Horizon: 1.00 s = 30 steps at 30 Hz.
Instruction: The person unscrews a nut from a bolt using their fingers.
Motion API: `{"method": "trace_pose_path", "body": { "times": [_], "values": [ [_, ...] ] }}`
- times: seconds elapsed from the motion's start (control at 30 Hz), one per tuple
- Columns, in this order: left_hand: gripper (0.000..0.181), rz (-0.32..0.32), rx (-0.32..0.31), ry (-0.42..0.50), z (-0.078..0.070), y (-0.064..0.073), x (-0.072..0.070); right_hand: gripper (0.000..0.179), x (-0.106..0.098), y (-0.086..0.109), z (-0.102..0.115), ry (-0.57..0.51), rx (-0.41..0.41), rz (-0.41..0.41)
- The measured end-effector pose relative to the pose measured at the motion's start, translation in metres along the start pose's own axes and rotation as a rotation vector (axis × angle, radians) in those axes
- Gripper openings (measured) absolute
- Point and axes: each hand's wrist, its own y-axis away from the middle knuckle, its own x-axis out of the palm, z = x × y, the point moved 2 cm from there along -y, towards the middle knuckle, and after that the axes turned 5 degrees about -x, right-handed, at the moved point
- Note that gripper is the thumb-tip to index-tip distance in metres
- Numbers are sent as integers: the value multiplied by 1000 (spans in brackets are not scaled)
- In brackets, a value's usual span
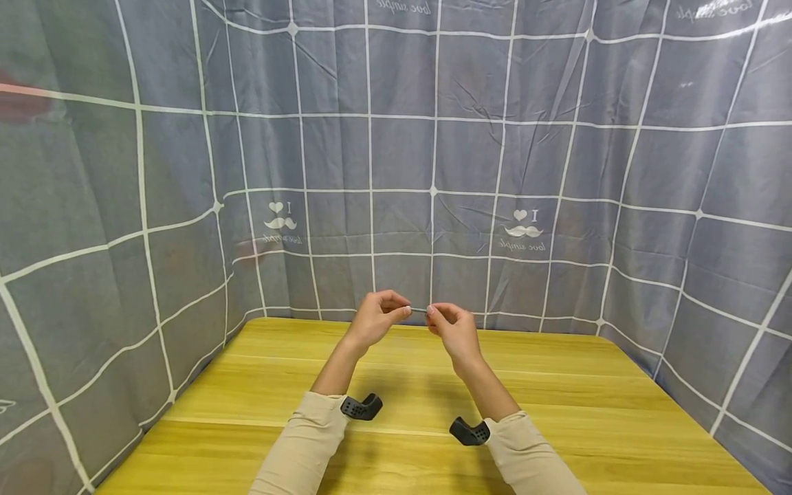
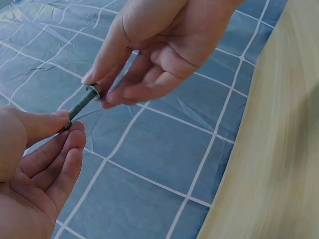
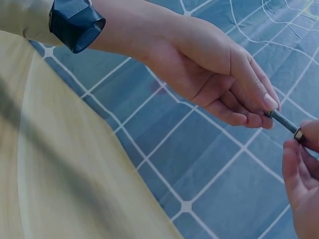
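A threaded metal bolt (image 2: pixel 79 108) spans the gap between both hands, held above the far part of the table. My left hand (image 1: pixel 373 320) pinches one end of it between thumb and fingers, mostly covering that end. At the other end, my right hand (image 1: pixel 456 335) pinches a shiny nut (image 3: pixel 299 134) between thumb and fingertips. The nut surrounds the shank, and bare thread shows between the two hands. In the left wrist view the bolt slants up toward the right hand.
Below the hands lies a yellow wood-grain table (image 1: pixel 396 385). Grey curtains (image 1: pixel 402 158) with white grid lines hang behind it and on both sides. Black wrist devices (image 1: pixel 361 407) sit at both sleeve cuffs.
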Motion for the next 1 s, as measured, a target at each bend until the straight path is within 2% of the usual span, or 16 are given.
{"method": "trace_pose_path", "body": {
  "times": [0.1,0.23,0.6,0.8,1.0],
  "values": [
    [16,0,-3,-2,0,0,0,18,0,0,1,3,-20,10],
    [13,-1,-8,-2,0,0,-1,24,1,-1,1,-5,-49,23],
    [13,2,-4,-12,0,-2,-1,16,1,-2,-2,-6,-24,12],
    [14,-1,-6,-5,-1,-2,-1,21,1,-2,0,-3,-43,33],
    [15,1,-14,-14,0,-3,-1,19,1,-2,0,-22,-24,26]
  ]
}}
